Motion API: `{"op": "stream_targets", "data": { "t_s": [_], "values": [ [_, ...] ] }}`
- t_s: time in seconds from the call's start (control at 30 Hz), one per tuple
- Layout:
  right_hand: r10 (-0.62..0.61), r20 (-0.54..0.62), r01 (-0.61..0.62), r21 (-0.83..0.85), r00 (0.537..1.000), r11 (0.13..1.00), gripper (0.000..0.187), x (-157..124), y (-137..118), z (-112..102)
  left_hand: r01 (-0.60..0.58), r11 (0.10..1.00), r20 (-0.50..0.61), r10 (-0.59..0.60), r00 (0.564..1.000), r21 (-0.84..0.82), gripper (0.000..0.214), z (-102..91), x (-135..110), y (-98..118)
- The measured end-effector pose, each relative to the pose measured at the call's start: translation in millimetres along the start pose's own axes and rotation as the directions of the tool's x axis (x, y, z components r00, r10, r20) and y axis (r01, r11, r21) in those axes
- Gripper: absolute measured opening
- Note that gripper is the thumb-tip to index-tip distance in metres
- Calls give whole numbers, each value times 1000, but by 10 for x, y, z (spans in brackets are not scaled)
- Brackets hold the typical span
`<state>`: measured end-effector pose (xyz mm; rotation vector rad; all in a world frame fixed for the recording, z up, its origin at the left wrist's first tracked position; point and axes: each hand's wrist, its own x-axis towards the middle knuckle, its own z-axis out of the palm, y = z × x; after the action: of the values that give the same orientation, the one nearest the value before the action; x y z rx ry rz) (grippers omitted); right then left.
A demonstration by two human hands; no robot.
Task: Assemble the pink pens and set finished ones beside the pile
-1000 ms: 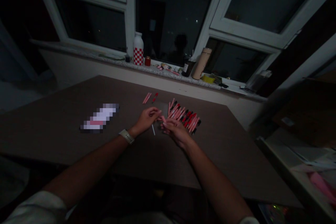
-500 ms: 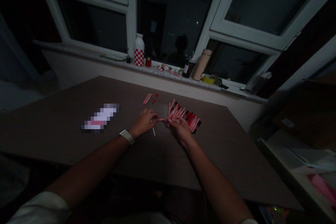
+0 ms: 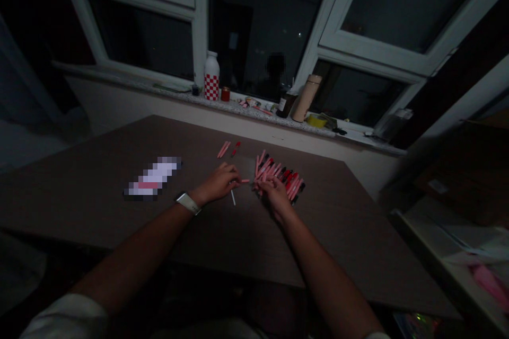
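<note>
Pens (image 3: 278,176) lie in a tight, slanting pile on a brown table (image 3: 79,206), pink ones mixed with red and black ones. The left hand (image 3: 218,184) is curled nearly closed just left of the pile, with its fingertips pinched on a thin pink piece (image 3: 244,180) that sticks out to the right, toward the other hand. The dim light hides how much of the piece sits inside the fingers. The right hand (image 3: 274,194) is partly open and bent downward, its fingers (image 3: 264,183) at the near edge of the pile and touching the pens there. I cannot tell whether it has hold of one. A thin white stick (image 3: 233,197) lies on the table just below the left hand. Two pink pens (image 3: 224,149) lie side by side beyond the hands, with a red pen (image 3: 235,149) just beside them. Farther left is a blurred packet (image 3: 153,178). A watch (image 3: 186,203) circles the left wrist. On the windowsill (image 3: 175,92) stand a white bottle (image 3: 211,77) with a red check pattern and a tan flask (image 3: 306,98)
</note>
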<state>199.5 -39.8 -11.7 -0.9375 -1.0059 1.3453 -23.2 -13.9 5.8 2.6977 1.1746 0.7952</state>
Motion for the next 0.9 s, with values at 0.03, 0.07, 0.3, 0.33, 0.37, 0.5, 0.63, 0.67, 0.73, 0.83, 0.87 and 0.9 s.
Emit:
{"op": "stream_targets", "data": {
  "t_s": [0.03,0.07,0.3,0.33,0.37,0.5,0.63,0.67,0.73,0.83,0.87,0.9],
  "values": [
    [1,0,-1,6,1000,1000,31,-1,4,-4,-27,1000,20,27,999,-3,15,-17,0,-10],
    [4,-2,-4,9,1000,1000,31,-1,8,-8,-43,999,34,43,998,-2,14,-32,-1,-21],
    [-6,-6,6,-33,1000,999,28,-10,16,-9,-98,995,89,96,991,23,16,-79,-3,-45],
    [-10,-9,9,-39,1000,999,28,-15,13,-5,-102,994,95,99,991,31,17,-81,-3,-36],
    [-13,-11,12,-47,1000,999,28,-21,9,0,-103,994,98,99,990,38,17,-84,-3,-23],
    [-10,-22,8,-74,1000,997,30,-44,-7,30,-101,994,103,95,990,51,15,-90,-5,33],
    [6,-22,-7,-65,1000,998,32,-58,-12,58,-107,993,100,102,990,43,15,-90,-6,71],
    [8,-25,-10,-66,1000,998,32,-62,-12,63,-105,994,100,100,990,40,15,-88,-5,75],
    [14,-28,-16,-69,1000,997,32,-72,-15,70,-101,994,102,97,990,37,14,-80,-4,78],
    [22,-22,-24,-77,1000,997,32,-86,-20,78,-106,994,104,102,989,40,14,-63,-4,78],
    [26,-21,-27,-80,999,996,32,-90,-22,80,-111,993,105,106,989,41,14,-57,-5,79],
    [28,-20,-30,-83,999,996,32,-92,-22,81,-115,992,104,110,988,43,14,-52,-6,82]
  ]
}}
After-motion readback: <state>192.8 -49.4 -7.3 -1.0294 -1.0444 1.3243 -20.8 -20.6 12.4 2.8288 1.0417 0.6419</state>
